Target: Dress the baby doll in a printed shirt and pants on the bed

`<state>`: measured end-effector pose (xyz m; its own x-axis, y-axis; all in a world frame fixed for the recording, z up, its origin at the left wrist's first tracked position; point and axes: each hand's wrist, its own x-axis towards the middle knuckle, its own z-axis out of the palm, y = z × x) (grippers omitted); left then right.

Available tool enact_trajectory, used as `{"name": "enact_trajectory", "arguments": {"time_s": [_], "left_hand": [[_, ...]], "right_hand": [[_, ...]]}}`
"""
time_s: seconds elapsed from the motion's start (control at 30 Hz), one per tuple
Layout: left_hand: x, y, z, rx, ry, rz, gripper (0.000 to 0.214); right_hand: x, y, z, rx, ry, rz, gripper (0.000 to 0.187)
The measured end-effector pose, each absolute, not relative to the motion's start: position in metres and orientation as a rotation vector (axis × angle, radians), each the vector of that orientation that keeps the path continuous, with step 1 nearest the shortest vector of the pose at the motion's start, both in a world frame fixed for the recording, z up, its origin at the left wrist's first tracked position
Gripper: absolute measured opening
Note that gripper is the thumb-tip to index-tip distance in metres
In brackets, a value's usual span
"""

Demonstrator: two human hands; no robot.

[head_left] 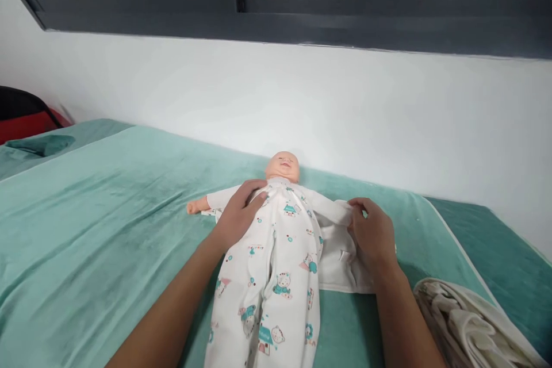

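Note:
A baby doll (pixel 282 166) lies on its back, its head toward the wall. White printed baby pants (pixel 282 276) with teal houses and bears lie over its front from the chest down. My left hand (pixel 241 210) rests on the doll's chest at the left shoulder side, fingers stretched out. At the right, my right hand (pixel 373 233) pinches the end of a white sleeve (pixel 330 209); the doll's hand on that side is hidden. Under that arm a white shirt (pixel 340 259) is spread on the bed. The doll's other hand (pixel 198 205) sticks out of its sleeve.
A teal sheet (pixel 121 213) covers the bed. A crumpled off-white cloth (pixel 466 322) lies at the lower right. Behind the bed rises a white wall (pixel 388 115) below a dark-framed barred window (pixel 302 17). A red and black bag (pixel 26 112) sits at the far left.

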<state>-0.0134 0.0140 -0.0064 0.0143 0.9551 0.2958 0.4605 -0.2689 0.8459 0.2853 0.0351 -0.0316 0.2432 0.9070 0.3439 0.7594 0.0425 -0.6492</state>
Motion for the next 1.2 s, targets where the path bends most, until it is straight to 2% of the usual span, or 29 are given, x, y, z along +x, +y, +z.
{"name": "enact_trajectory", "arguments": {"time_s": [0.13,0.23,0.47,0.53,0.67,0.77,0.87,1.0,1.2], "left_hand": [[-0.019,0.02,-0.027,1.648,1.438,1.289,0.025],[-0.017,0.024,-0.03,1.717,1.423,1.318,0.018],[-0.011,0.016,-0.025,2.368,1.483,1.411,0.025],[-0.007,0.013,-0.023,2.56,1.478,1.421,0.03],[-0.004,0.008,-0.025,2.696,1.487,1.558,0.037],[-0.007,0.005,-0.03,2.645,1.572,1.585,0.042],[-0.015,-0.001,-0.036,2.528,1.662,1.474,0.045],[-0.031,-0.014,-0.046,2.281,1.684,1.279,0.044],[-0.062,-0.042,-0.049,1.864,1.474,1.003,0.045]], "right_hand": [[0.255,0.032,-0.03,-1.595,-1.624,0.242,0.028],[0.221,0.023,-0.027,-1.473,-1.644,0.385,0.03],[0.189,0.01,-0.024,-1.265,-1.713,0.72,0.038],[0.187,0.009,-0.023,-1.216,-1.743,0.689,0.041],[0.181,0.005,-0.02,-1.197,-1.783,0.456,0.034],[0.183,0.002,-0.021,-1.173,-1.818,0.342,0.03],[0.192,-0.001,-0.026,-1.186,-1.81,0.373,0.039],[0.205,-0.007,-0.032,-1.299,-1.741,0.569,0.049],[0.226,-0.025,-0.032,-1.344,-1.805,0.906,0.047]]}}
